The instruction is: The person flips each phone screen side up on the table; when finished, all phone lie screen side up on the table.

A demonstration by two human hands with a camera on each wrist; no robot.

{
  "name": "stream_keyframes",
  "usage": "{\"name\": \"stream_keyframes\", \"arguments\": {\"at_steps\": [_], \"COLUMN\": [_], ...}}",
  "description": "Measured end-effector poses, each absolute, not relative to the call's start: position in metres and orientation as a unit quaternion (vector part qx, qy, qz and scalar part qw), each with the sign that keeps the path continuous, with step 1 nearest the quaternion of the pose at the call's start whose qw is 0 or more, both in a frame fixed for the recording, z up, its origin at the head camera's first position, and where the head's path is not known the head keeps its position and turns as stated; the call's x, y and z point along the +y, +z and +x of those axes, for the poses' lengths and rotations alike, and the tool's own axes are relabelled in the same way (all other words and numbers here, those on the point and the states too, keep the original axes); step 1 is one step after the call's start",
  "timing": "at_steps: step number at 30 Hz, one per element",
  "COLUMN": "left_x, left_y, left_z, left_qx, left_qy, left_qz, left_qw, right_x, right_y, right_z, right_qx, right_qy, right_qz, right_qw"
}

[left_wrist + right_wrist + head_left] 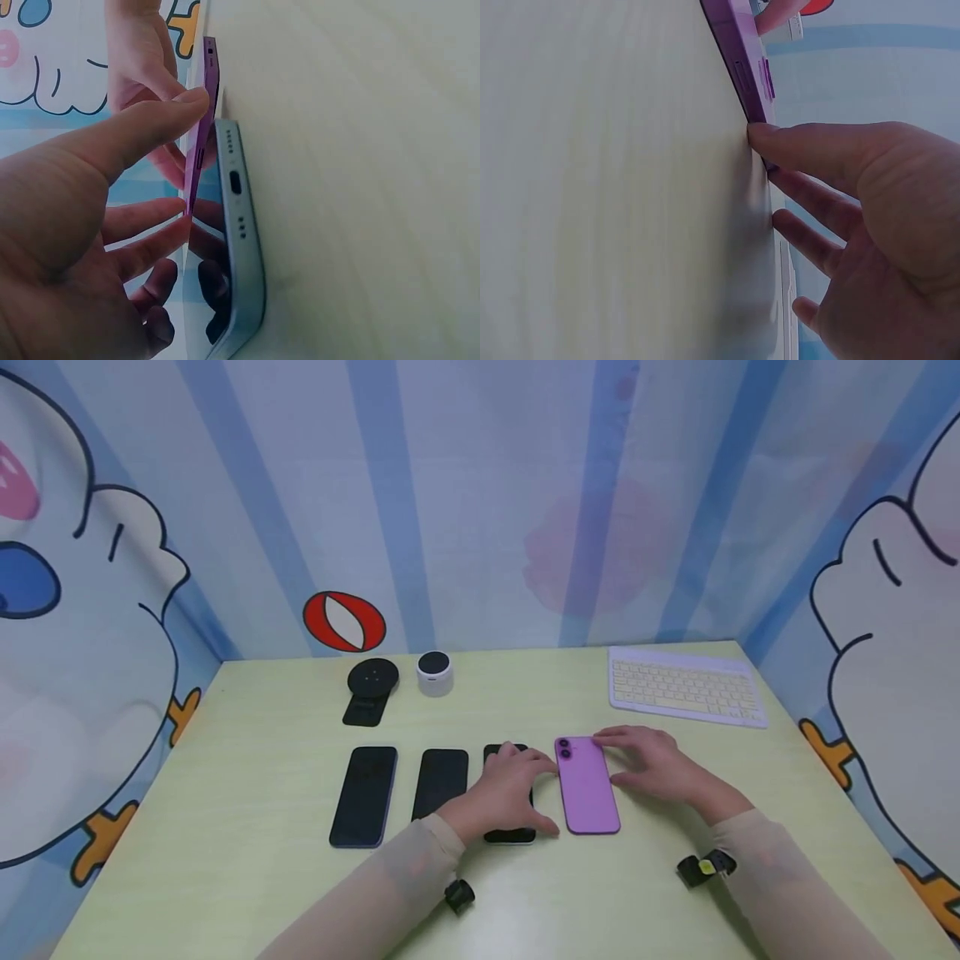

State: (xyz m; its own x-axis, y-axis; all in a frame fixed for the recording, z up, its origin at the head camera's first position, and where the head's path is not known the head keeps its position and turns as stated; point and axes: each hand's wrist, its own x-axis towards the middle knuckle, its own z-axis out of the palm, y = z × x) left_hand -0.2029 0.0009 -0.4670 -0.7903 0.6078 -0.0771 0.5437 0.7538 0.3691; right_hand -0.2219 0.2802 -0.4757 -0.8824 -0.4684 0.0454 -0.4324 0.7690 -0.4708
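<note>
A purple smartphone (588, 789) lies back side up on the table, its two camera lenses at the top left. My right hand (652, 764) is at its right side, the thumb at the long edge and the index finger by the top corner. From the other side, the fingers of my left hand (498, 793) reach the phone's left edge, as the left wrist view also shows. Below that hand lies a dark-screened phone (510, 837), partly hidden, with a pale frame (246, 240). Both hands have their fingers spread and only lightly bent.
Two more dark-screened phones lie to the left, one at the far left (363, 797) and one beside my left hand (441, 781). Behind them stand a black charging stand (367, 693) and a small white cylinder speaker (435, 677). A lilac keyboard (686, 687) sits at the back right.
</note>
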Motion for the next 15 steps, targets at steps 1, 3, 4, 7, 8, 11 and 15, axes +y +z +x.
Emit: {"name": "stream_keyframes", "arguments": {"at_steps": [1, 3, 4, 7, 8, 11, 15], "left_x": [0.0021, 0.0041, 0.0051, 0.0078, 0.0085, 0.0098, 0.0106], "left_y": [-0.4673, -0.4677, -0.4678, -0.4685, -0.4688, -0.4686, -0.4684], "left_z": [-0.2023, -0.2008, -0.2002, -0.1990, -0.1987, -0.1982, -0.1986], "left_qx": [0.932, 0.932, 0.933, 0.934, 0.935, 0.937, 0.939], "left_qy": [0.165, 0.164, 0.165, 0.165, 0.166, 0.166, 0.168], "left_qz": [0.308, 0.306, 0.305, 0.302, 0.300, 0.295, 0.289], "left_qw": [0.099, 0.101, 0.100, 0.094, 0.092, 0.087, 0.084], "right_x": [0.2811, 0.2821, 0.2825, 0.2835, 0.2836, 0.2835, 0.2831], "right_y": [-0.4765, -0.4772, -0.4773, -0.4781, -0.4781, -0.4785, -0.4789], "right_z": [-0.2220, -0.2215, -0.2211, -0.2190, -0.2180, -0.2157, -0.2146], "right_qx": [0.939, 0.937, 0.936, 0.938, 0.937, 0.936, 0.934], "right_qy": [-0.242, -0.244, -0.244, -0.244, -0.246, -0.257, -0.266], "right_qz": [-0.242, -0.248, -0.250, -0.244, -0.243, -0.236, -0.235], "right_qw": [0.037, 0.035, 0.034, 0.036, 0.038, 0.043, 0.043]}}
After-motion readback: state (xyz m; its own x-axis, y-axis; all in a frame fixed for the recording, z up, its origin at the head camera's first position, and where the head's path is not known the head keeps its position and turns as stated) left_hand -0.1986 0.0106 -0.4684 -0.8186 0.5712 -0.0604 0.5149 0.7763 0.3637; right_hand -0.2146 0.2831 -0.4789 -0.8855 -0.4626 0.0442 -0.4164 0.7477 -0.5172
